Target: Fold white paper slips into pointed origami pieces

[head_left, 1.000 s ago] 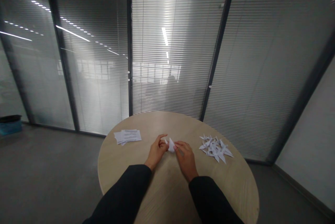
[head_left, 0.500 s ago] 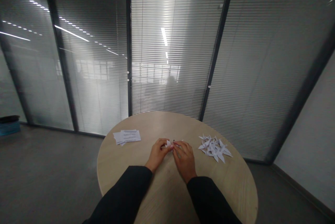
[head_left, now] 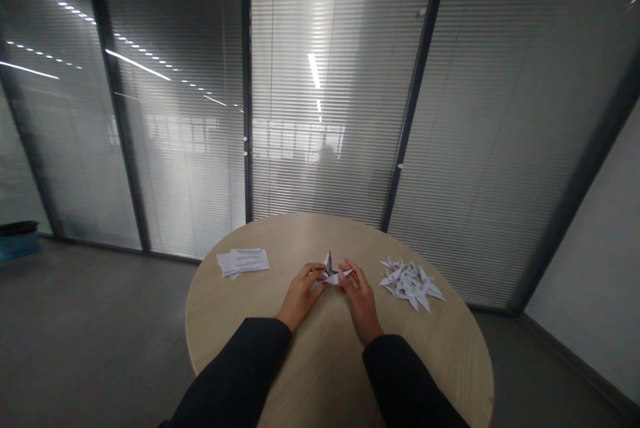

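Observation:
Between my hands, over the middle of the round table, is a folded paper crane (head_left: 332, 276), white with a dark printed part on its upright point. My left hand (head_left: 302, 295) pinches its left side, thumb below and fingers above. On the other side, my right hand (head_left: 359, 296) has its fingers curled around the right-hand point of the paper. To the right lies a heap of white folded paper cranes (head_left: 410, 283) with sharp points, apart from my right hand. A small stack of printed paper sheets (head_left: 246, 260) lies at the left.
The round light-wood table (head_left: 320, 231) reaches close to a glass partition with blinds (head_left: 320, 95). A blue bin with a dark rim (head_left: 19, 245) stands on the floor at the far left. A white wall (head_left: 595, 268) rises at the right.
My right hand has moved slightly right, away from my left hand. The folded paper, mostly covered before, now shows opened out with a point standing up.

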`<state>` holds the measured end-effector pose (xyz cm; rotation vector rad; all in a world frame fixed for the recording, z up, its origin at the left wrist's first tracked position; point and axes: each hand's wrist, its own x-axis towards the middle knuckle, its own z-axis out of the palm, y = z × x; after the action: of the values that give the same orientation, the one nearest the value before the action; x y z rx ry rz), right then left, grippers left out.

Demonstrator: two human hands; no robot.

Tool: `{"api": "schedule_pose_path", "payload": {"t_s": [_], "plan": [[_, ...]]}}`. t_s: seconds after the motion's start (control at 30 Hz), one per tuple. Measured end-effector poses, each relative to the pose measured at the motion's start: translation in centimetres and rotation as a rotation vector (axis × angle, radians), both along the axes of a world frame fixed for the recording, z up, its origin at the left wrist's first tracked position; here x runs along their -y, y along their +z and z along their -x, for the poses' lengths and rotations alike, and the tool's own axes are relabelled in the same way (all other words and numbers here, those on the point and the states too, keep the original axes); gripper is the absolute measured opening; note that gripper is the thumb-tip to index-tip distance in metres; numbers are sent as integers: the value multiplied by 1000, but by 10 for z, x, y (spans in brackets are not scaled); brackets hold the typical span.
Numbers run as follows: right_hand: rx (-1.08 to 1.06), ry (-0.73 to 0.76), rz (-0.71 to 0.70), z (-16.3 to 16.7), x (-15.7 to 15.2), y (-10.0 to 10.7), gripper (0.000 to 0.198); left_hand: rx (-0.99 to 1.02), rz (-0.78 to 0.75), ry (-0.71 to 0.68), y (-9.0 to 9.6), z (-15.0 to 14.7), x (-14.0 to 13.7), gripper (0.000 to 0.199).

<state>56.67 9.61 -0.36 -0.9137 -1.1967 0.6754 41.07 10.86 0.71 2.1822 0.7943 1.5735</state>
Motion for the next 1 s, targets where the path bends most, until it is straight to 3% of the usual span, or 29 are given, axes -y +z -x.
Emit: {"api": "schedule_pose_path", "payload": {"t_s": [0.13,0.37,0.47,0.6,0.8,1.0], "plan": [[-93,111,43,0,4,4,48,-17,-20,-41,-1,2,-1,15],[-101,72,33,-3,4,5,43,121,148,-149,0,-1,-2,68],[-71,51,28,-3,2,3,43,169,219,-193,-1,-2,-2,75],[-20,29,13,-4,2,2,42,201,282,-204,-1,-2,-3,75],[-29,20,2,-3,1,1,40,138,284,-198,-4,0,-7,39],[-11,-36,9,-5,0,1,28,150,296,-220,-6,0,-8,31]]}}
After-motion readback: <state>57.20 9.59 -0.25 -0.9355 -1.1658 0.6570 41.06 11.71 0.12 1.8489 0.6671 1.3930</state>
